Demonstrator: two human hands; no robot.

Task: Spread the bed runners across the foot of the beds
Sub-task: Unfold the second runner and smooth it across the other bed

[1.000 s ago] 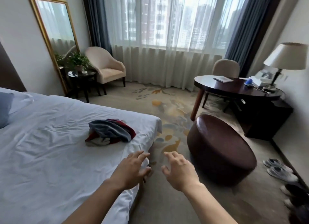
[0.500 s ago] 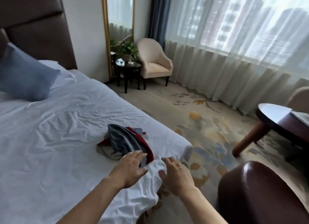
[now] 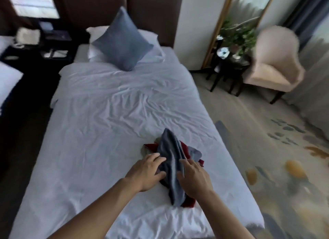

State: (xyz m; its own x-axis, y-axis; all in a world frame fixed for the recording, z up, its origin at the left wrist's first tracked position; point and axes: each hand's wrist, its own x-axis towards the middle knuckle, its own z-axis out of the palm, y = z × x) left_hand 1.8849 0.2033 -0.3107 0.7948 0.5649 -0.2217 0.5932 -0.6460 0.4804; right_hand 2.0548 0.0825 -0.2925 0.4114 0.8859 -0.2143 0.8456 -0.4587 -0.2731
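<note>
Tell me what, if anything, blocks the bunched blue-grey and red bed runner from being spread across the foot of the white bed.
Nothing visible does. The bunched blue-grey and red bed runner lies near the foot of the white-sheeted bed, with the left hand and right hand already on it. The sheet around it is bare; the blue square cushion sits far off at the headboard.

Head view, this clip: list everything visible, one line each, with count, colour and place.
bed: one, white creased sheet, centre
bed runner: one, grey-blue and red, bunched near the bed's foot
cushion: one, blue, propped on the pillows
pillows: white, at the headboard, count unclear
headboard: dark brown, behind the bed
nightstand: dark, left of the bed, blurred items on top
second bed: white, far left edge
mirror: gold-framed, against the wall
plant: green, on the side table
side table: dark, beside the armchair
armchair: cream, right
carpet: beige, patterned
left hand: on the runner's left side
right hand: on its right side
</note>
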